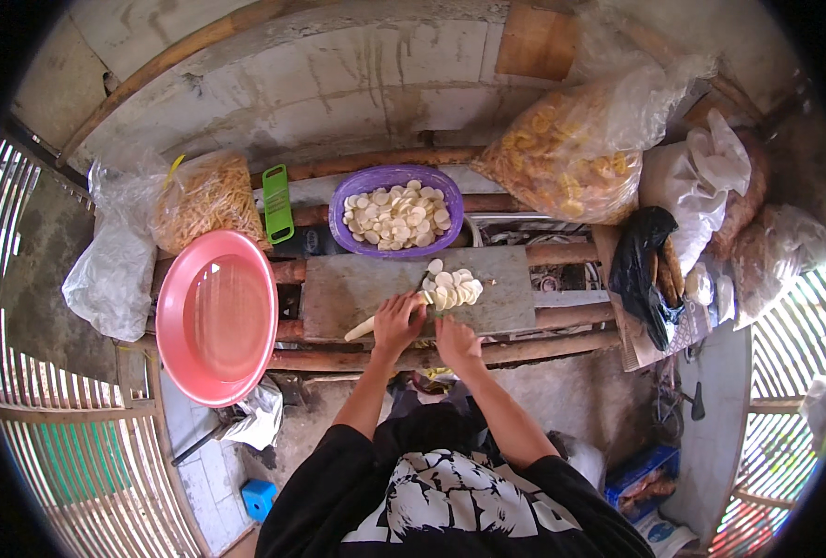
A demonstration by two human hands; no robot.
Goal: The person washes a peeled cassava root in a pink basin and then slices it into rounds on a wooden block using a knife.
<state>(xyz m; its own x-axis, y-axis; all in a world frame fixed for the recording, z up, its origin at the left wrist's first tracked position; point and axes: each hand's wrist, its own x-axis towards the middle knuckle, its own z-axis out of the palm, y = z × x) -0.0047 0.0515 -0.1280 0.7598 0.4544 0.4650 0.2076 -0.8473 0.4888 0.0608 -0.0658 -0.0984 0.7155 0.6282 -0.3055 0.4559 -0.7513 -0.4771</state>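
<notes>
A peeled pale root, looking like cassava (360, 329), lies on the grey cutting board (339, 288). My left hand (400, 321) is closed over its right part, with the tapered end sticking out to the left. Round white slices (456, 288) are heaped on the board just beyond my fingers. My right hand (459, 343) is closed at the board's near edge, gripping a knife (431, 306) whose blade stands beside my left fingertips. Most of the knife is hidden by my hands. Behind the board, a purple basin (339, 209) holds many similar slices.
A pink basin (266, 316) with liquid stands at left. A green slicer (277, 204) leans near a bag of yellowish strips (210, 198). At right are a large bag of yellow chips (571, 153) and a black plastic bag (643, 274). Wooden poles (562, 346) form the gapped bench.
</notes>
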